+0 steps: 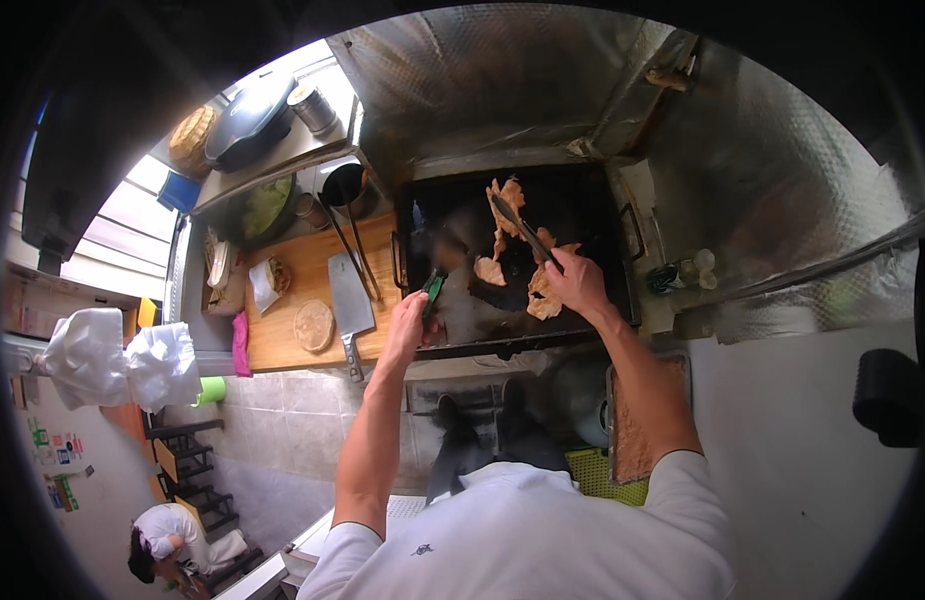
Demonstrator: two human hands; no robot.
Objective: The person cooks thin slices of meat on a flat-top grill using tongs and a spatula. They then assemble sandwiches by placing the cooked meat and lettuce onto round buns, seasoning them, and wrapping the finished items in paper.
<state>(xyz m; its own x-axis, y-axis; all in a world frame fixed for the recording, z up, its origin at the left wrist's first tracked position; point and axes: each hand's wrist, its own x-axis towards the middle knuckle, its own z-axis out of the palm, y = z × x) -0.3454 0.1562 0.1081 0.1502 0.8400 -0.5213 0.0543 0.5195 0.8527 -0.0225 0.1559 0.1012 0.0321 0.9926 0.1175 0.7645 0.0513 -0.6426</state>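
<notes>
My left hand (pixel 410 321) grips the green handle of a tool (pixel 434 285), probably a scraper. Its blurred head is over the left part of a black flat griddle (pixel 582 187). My right hand (pixel 578 283) holds dark metal tongs (pixel 528 234); their tips touch a thin, ragged piece of cooked meat (pixel 512 193) near the back of the griddle. Below that lies a smaller meat piece (pixel 490 271). Another piece of meat (pixel 543 300) is partly hidden under my right hand.
On a wooden cutting board (pixel 297 255), left, are a cleaver (pixel 350 292), a round flatbread (pixel 314 325), a filled bread in white paper (pixel 267 283) and long chopsticks (pixel 357 247). A tray of raw-looking minced meat (pixel 642 420) stands right. A person (pixel 173 536) sits at lower left.
</notes>
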